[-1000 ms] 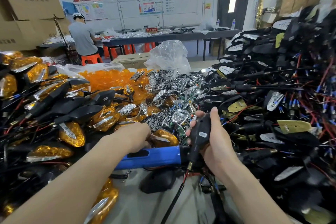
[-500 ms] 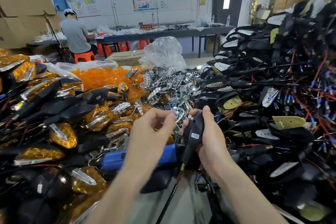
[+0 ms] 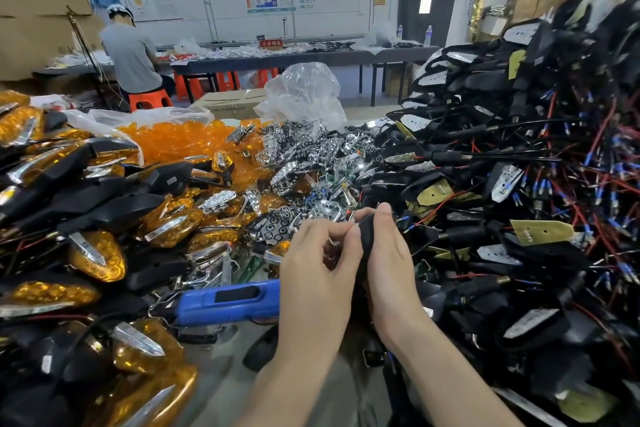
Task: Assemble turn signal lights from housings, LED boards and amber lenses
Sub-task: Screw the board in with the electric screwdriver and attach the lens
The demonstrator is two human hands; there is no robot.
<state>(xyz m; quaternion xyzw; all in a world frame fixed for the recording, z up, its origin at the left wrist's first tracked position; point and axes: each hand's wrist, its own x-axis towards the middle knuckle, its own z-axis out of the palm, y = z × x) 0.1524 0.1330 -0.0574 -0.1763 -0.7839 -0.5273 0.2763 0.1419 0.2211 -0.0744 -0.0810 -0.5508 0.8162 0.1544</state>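
Across the workshop, a person in a grey shirt (image 3: 131, 55) is sitting on an orange stool (image 3: 151, 99) at a long dark table (image 3: 277, 62), facing away from me, with cardboard boxes (image 3: 34, 10) stacking up at the left wall and a dark door (image 3: 428, 3) showing at the back.

Parts are crowding my bench (image 3: 221, 378) from every side. Finished amber lights (image 3: 97, 255) are piling up on my left, loose amber lenses (image 3: 180, 139) are spilling from a clear bag behind them, and chrome reflectors (image 3: 301, 156) are lying in a heap ahead of me. On my right, black housings with red and blue wires (image 3: 519, 184) are rising in a tall tangle. A blue hand tool (image 3: 228, 298) is lying flat on the bench, just beside my left wrist.

I am holding one black housing (image 3: 367, 236) upright in front of me, over the near edge of the bench. My right hand (image 3: 391, 263) is wrapping around it from the right, thumb reaching up along its top. My left hand (image 3: 318, 263) is curling in from the other side, thumb and forefinger pinching at the housing's upper edge. Whether some small part is sitting between those fingertips, I cannot tell.
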